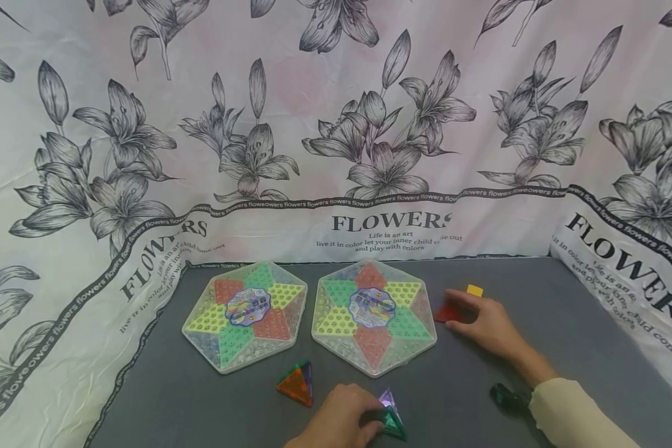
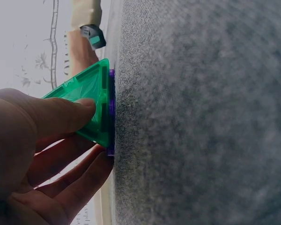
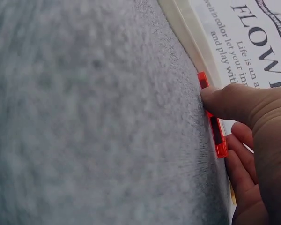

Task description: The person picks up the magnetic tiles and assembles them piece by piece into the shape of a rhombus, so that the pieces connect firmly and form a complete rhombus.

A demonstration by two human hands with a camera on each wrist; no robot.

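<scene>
A green triangular tile is pinched by the left hand, its thumb lying across the tile's face. A purple tile lies flat against the grey surface at the green tile's edge. Over at the right, the thumb of the right hand touches the edge of a red tile on the surface, with the other fingers at its far side. Part of the red tile is hidden by the hand.
Two hexagonal game boards lie in the middle of the grey table. Orange, green and purple tiles rest in front of them. A yellow block is behind the right hand. A flowered cloth hangs behind.
</scene>
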